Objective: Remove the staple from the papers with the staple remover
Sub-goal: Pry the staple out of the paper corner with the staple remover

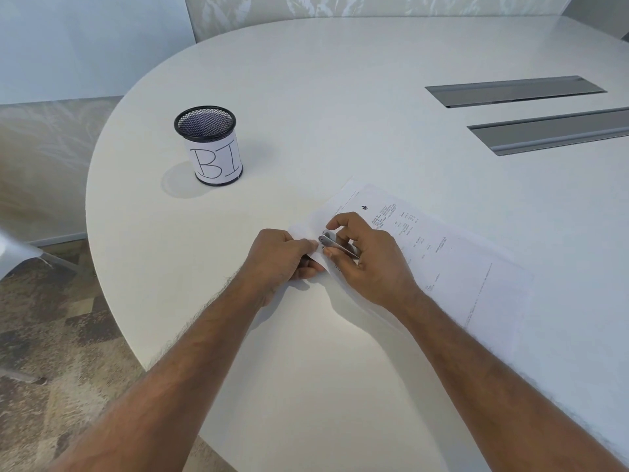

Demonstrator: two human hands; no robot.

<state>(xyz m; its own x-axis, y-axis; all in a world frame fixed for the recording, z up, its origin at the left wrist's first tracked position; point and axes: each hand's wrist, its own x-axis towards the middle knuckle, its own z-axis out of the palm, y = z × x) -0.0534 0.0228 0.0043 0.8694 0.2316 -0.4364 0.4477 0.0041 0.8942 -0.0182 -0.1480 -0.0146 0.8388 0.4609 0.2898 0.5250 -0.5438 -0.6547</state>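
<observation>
Left hand [284,258] pinched papers [452,264] corner. Right hand [367,257] squeezed remover [335,245] there, near table [306,369] front edge.

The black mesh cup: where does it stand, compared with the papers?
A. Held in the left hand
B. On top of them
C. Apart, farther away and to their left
C: the black mesh cup stands alone on the table, clear of the papers.

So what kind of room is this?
Probably an office meeting room: a big white table with metal cable hatches, a mesh pen cup, and printed papers.
</observation>
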